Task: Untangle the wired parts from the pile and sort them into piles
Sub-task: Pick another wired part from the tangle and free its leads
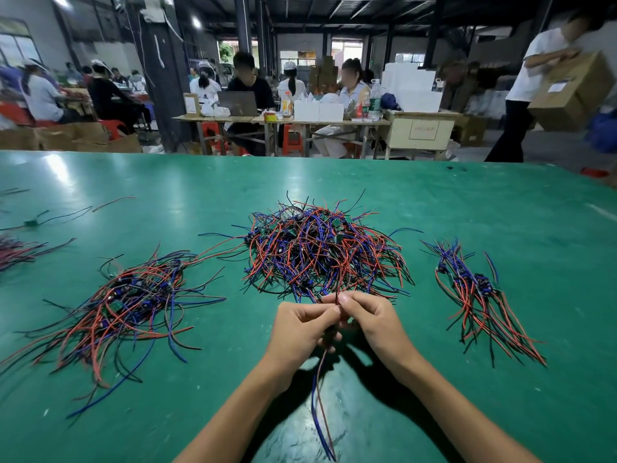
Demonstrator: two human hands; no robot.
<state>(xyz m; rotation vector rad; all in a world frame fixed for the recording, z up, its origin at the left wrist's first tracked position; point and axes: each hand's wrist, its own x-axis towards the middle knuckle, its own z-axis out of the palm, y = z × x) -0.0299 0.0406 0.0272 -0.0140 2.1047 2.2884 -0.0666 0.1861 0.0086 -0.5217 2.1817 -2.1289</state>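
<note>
Your left hand (302, 325) and right hand (369, 317) pinch one wired part (320, 389); two sorted piles (133, 295) lie done, but the tangle (320, 252) stays large.

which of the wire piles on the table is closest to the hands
The big tangled centre pile, right beyond the fingertips of both hands; the left pile and the right pile lie off to the sides.

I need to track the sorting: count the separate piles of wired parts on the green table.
4. A big tangled pile at centre, a spread pile to its left, a smaller pile to its right, and one partly cut off at the left edge. More may lie outside the view.
</note>
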